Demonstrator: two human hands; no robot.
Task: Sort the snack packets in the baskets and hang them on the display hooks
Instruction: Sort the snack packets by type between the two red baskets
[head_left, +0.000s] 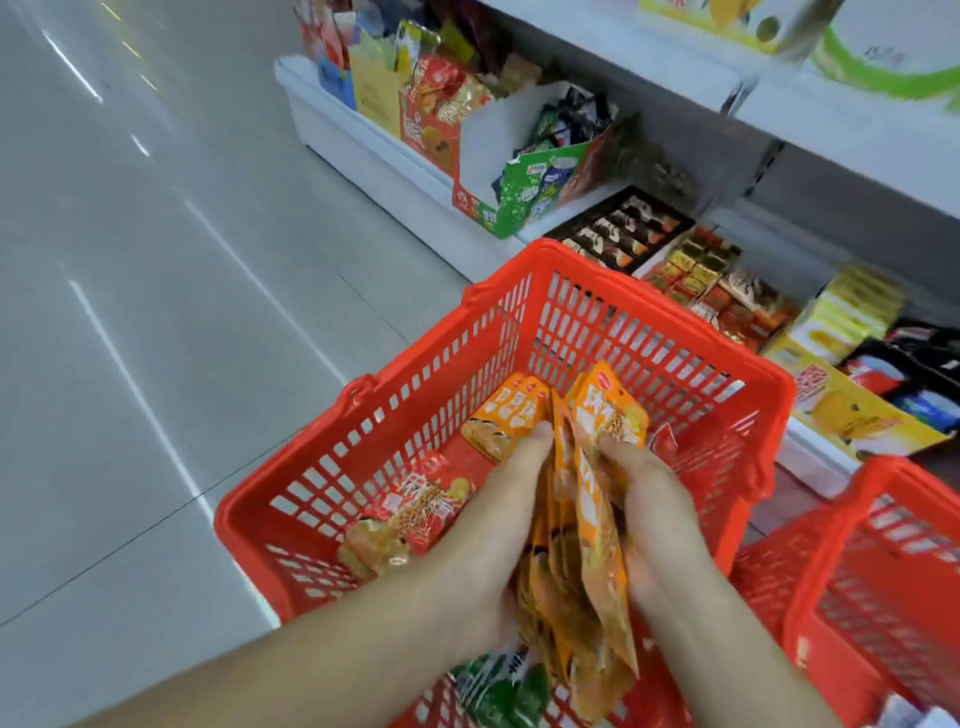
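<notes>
A red plastic basket (519, 322) stands on the floor below me. Over it, my left hand (493, 514) and my right hand (649, 499) press a stack of several orange snack packets (587, 519) between them, the packets standing on edge. One more orange packet (506, 421) lies in the basket just beyond my left thumb. A red packet (415, 509) rests against the basket's left wall, and a green packet (498, 686) lies at the near end under my forearms. No display hooks are in view.
A second red basket (883, 571) stands to the right, touching the first. Low white shelves (395, 171) along the right hold boxes and bags of snacks. Grey tiled floor (156, 312) stretches to the left.
</notes>
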